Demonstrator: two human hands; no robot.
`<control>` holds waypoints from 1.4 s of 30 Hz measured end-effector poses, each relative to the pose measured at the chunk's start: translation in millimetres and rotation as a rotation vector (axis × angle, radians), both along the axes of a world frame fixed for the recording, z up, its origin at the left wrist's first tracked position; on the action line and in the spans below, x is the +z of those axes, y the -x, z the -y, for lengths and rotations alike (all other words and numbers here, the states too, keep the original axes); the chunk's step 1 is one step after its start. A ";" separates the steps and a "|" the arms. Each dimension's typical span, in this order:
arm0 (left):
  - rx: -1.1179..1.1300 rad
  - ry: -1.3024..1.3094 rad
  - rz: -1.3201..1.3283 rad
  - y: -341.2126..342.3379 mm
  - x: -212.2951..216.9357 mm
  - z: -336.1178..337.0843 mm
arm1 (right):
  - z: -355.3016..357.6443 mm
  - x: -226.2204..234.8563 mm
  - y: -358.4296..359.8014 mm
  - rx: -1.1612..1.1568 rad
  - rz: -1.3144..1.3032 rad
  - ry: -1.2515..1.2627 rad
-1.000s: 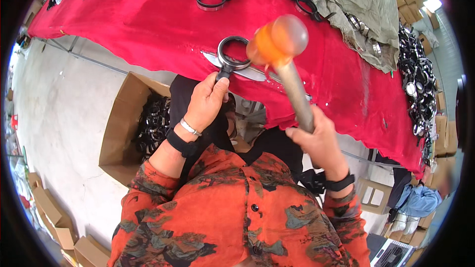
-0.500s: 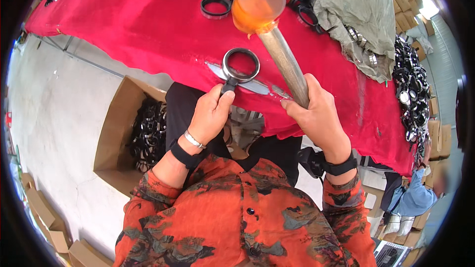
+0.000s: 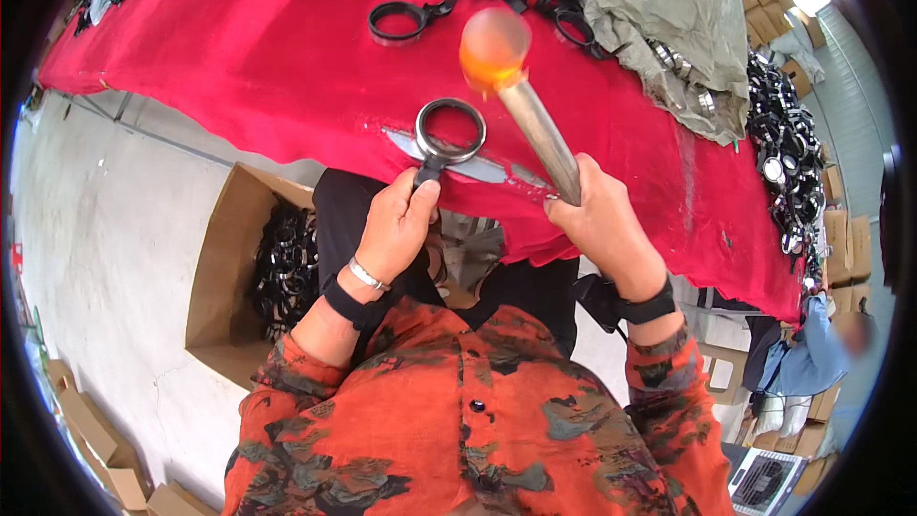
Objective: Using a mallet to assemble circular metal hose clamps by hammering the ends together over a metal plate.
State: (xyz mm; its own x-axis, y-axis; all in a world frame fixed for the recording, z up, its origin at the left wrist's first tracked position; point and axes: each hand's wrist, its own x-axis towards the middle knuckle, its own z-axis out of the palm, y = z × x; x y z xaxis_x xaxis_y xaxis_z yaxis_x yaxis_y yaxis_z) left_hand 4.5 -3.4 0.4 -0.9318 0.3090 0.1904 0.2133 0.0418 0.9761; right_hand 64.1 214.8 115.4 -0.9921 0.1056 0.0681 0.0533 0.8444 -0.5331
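Hands full — left hand (image 3: 399, 227) pinching ring clamp (image 3: 450, 131), right hand (image 3: 600, 220) gripping mallet (image 3: 516, 86) — cardboard box (image 3: 222, 268) holds black clamps (image 3: 283, 263).

A dark metal ring clamp (image 3: 449, 131) with a short stem stands just above the fingertips of the left hand (image 3: 396, 227), which pinches the stem; the hoop lies over the edge of the red tabletop (image 3: 239, 67). A mallet (image 3: 521, 100) with a blurred orange head and a grey metal handle slants up and to the left out of the right hand (image 3: 600, 220), its head just above and to the right of the ring.
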 end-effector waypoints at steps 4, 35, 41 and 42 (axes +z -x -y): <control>-0.031 -0.004 0.043 2.7 -0.3 9.9 | -5.5 26.1 -10.5 -0.143 0.368 0.328; -0.282 -0.099 -0.011 6.7 -0.6 5.0 | 42.6 -33.4 -100.5 -0.356 0.274 0.828; -0.357 -0.199 0.380 14.3 -3.0 6.4 | 42.2 -44.6 -105.5 -0.326 0.204 0.879; -0.366 -0.190 0.378 14.7 -4.9 5.3 | 44.3 -46.4 -107.7 -0.328 0.205 0.900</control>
State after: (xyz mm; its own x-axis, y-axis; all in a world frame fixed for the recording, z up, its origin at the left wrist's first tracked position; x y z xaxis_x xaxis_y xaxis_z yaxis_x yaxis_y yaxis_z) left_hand -10.1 -8.7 -4.5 -0.7845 0.6179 -0.0522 -0.1854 -0.1534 0.9706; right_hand 171.8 170.5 69.0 -0.8878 0.3061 -0.3436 0.3765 0.0538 -0.9249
